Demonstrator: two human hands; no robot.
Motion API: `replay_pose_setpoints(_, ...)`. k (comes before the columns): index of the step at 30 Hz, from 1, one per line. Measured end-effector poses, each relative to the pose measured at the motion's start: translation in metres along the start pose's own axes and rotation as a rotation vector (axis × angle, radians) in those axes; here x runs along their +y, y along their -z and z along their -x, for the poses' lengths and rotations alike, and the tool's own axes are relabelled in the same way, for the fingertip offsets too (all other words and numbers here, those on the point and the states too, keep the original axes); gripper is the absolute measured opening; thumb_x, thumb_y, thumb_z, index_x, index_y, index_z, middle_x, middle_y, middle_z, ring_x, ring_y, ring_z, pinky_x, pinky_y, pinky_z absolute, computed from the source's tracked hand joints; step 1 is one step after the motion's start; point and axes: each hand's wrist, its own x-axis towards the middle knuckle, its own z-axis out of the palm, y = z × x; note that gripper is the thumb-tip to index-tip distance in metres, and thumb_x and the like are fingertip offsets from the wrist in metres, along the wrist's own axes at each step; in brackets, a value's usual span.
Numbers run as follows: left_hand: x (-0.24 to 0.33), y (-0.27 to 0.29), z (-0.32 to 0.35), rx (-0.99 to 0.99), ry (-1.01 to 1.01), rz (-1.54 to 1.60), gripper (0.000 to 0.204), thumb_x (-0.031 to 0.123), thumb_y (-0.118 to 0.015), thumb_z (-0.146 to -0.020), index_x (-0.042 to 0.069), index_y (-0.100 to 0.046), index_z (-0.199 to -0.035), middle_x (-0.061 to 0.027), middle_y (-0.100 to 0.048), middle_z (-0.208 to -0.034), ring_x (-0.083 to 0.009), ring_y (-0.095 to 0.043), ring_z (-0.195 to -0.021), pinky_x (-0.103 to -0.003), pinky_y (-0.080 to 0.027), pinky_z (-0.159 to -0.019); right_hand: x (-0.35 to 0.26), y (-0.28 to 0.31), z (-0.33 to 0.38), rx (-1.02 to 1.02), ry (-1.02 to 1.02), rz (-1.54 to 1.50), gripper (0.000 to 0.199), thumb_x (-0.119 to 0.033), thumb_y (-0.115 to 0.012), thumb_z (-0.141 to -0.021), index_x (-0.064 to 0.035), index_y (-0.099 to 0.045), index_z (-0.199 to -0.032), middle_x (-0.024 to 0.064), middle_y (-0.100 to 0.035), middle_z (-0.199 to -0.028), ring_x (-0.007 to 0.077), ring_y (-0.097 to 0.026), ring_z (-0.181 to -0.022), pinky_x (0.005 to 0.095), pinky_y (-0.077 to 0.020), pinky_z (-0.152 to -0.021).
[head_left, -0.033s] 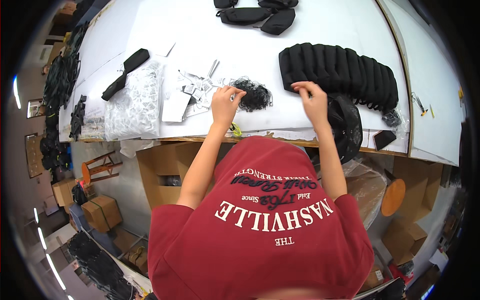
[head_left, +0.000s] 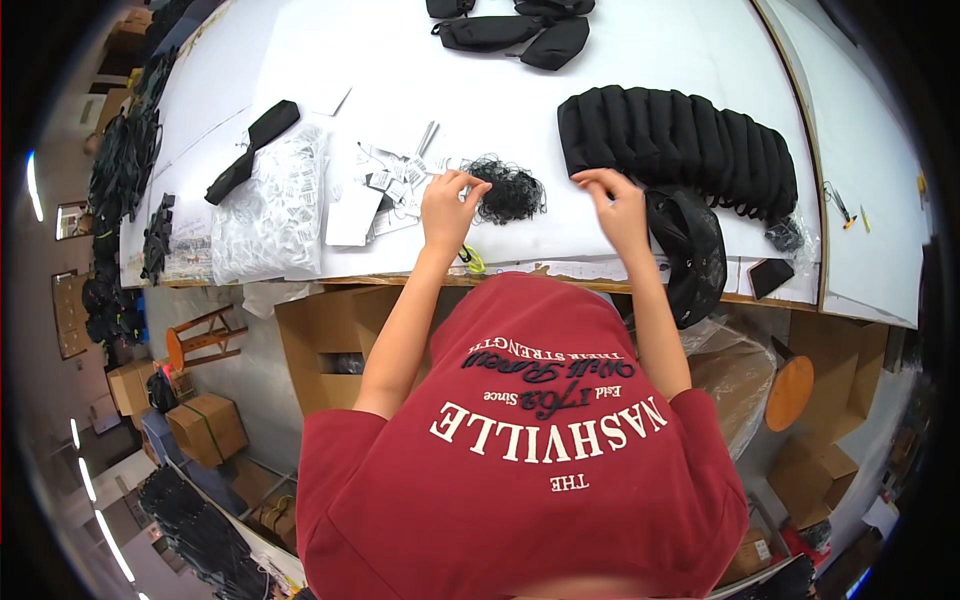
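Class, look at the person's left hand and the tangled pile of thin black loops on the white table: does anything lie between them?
Nothing visible does. The left hand has its fingertips right at the near edge of the tangled pile of thin black loops. The small white paper tags lie on the hand's other side.

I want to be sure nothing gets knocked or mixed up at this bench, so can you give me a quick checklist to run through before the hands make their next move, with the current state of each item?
1. Left hand at the tangle of black loops: ok, fingertips at its edge.
2. Right hand free of the row of black pouches: ok, just in front of it.
3. Something pinched in the right hand: cannot tell, too small.
4. Paper tags kept together: not ok, scattered loosely.
5. Black mesh item fully on the table: not ok, it hangs over the front edge.
6. Clear bag of tags out of the way: ok, off to the left.
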Motion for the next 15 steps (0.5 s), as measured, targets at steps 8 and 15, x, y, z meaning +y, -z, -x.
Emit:
replay_pose_setpoints(8,-0.034,-0.019,0.009,-0.398,0.201,-0.1,0.016,0.02,-0.071,-0.075,0.007,-0.064,-0.082,-0.0072,-0.061,-0.077,-0.0246,-0.059,-0.076,-0.034,-0.046,-0.068,-0.001,-0.037,0.033,-0.346,-0.298,-0.289,0.021,-0.005,-0.049,-0.087,-0.0035,-0.068,-0.095,0.0048,-0.064,-0.072,0.0087,-0.059,-0.069,0.0225,-0.0453,-0.064)
replay_pose_setpoints(15,-0.053,-0.038,0.034,-0.267,0.286,0.042,0.013,0.013,-0.066,-0.078,0.003,-0.059,-0.082,-0.0119,-0.061,-0.078,-0.0265,-0.06,-0.07,-0.036,-0.047,-0.065,0.001,-0.034,0.046,-0.33,-0.358,-0.349,0.021,-0.004,-0.047,-0.088,-0.0025,-0.068,-0.094,0.004,-0.063,-0.073,0.0091,-0.058,-0.071,0.0229,-0.0461,-0.067)
